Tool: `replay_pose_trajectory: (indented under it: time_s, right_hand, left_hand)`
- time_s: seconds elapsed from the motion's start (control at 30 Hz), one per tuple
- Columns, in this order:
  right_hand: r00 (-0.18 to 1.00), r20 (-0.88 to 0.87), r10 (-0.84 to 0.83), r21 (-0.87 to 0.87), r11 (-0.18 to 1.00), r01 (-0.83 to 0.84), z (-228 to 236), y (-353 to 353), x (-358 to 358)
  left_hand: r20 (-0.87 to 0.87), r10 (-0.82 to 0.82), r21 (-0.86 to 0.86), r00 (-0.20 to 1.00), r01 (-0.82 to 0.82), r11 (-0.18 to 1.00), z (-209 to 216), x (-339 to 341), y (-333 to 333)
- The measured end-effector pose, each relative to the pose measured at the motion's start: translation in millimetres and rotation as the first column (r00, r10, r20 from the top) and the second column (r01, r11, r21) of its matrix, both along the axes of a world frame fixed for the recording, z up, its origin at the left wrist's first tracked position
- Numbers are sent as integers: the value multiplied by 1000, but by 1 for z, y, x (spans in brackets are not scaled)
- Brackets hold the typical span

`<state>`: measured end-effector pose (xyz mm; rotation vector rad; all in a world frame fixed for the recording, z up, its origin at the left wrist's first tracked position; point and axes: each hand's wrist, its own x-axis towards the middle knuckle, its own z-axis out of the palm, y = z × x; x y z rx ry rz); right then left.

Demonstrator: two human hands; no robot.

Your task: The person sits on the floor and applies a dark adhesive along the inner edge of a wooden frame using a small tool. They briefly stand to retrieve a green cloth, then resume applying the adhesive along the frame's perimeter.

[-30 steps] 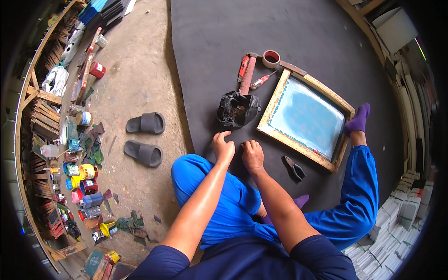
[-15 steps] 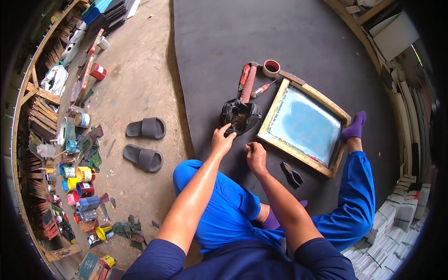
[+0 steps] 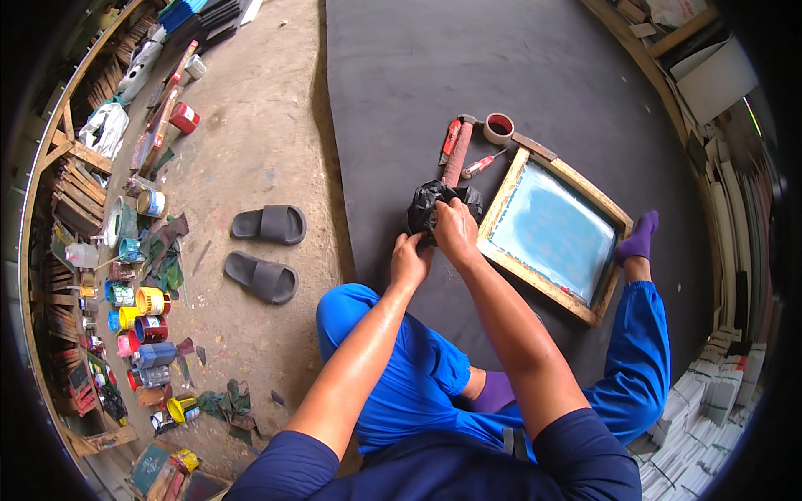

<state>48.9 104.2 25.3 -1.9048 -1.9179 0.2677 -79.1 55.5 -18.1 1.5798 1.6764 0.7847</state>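
A crumpled black plastic bag sits on the dark mat. My left hand grips its near edge, fingers closed on the plastic. Over the bag's mouth, my right hand reaches down with curled fingers; its fingertips and whatever they hold are hidden. Just beyond the bag lie a hammer with a red-wrapped handle, a red utility knife, a small red-and-white screwdriver and a roll of tape. To the right rests a wooden-framed screen with blue mesh.
My foot in a purple sock is beside the screen's right edge. On the concrete floor at left are black slides, paint cans and stained rags. Stacked white sheets line the right side.
My right hand has moved up and left from beside the pliers to the bag's mouth. My left hand still holds the bag's edge. My right forearm now covers most of the pliers.
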Motion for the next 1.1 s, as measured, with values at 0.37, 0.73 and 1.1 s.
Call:
replay_pose_trajectory:
  time_s: [0.37,0.73,1.1]
  right_hand:
    - [994,3,105,66,992,-105,-2,-7,14]
    - [997,68,-47,32,998,44,-54,-138,31]
    - [990,141,-9,-70,997,19,-66,-174,29]
  left_hand:
    - [70,18,-50,997,-15,999,-6,4,1]
    - [57,65,-99,996,-59,993,-5,4,2]
    - [38,69,-138,997,-63,988,-10,1,2]
